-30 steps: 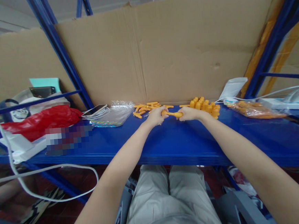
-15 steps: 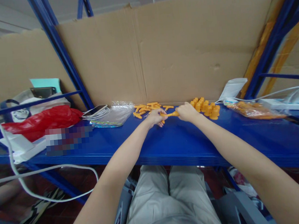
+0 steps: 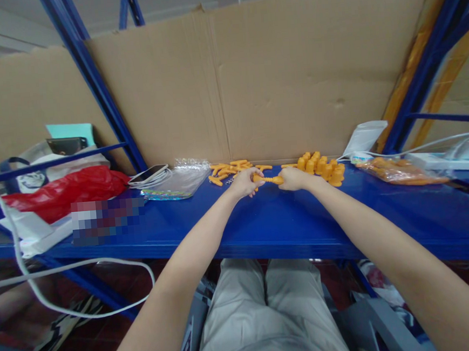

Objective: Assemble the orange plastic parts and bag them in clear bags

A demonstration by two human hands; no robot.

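- Narrow orange plastic piece with a ridged middle [image 3: 273, 180]: held crosswise between both hands over the glossy blue metal tabletop [image 3: 278, 215]; contact with the tabletop cannot be told.
- Left hand [image 3: 246, 182]: at the piece's 9 o'clock end, fingers clamped on it.
- Right hand [image 3: 294, 178]: at the 3 o'clock end, fingers closed round it, fingertips partly hidden.
- Loose heap of slim, branching orange plastic parts [image 3: 234, 167]: at 10 o'clock from the held piece, just beyond the left hand; small silvery bits [image 3: 229, 180] lie beside it, too small to identify.
- Cluster of stout orange plastic parts standing upright [image 3: 321, 164]: at 2 o'clock, near the right hand.
- Flat clear plastic bag [image 3: 182, 182]: at 9 o'clock, well apart.
- Clear plastic bag filled with orange parts [image 3: 400, 172]: at 3 o'clock, well apart.
- Tall brown cardboard sheet [image 3: 284, 79]: at 12 o'clock, behind everything.
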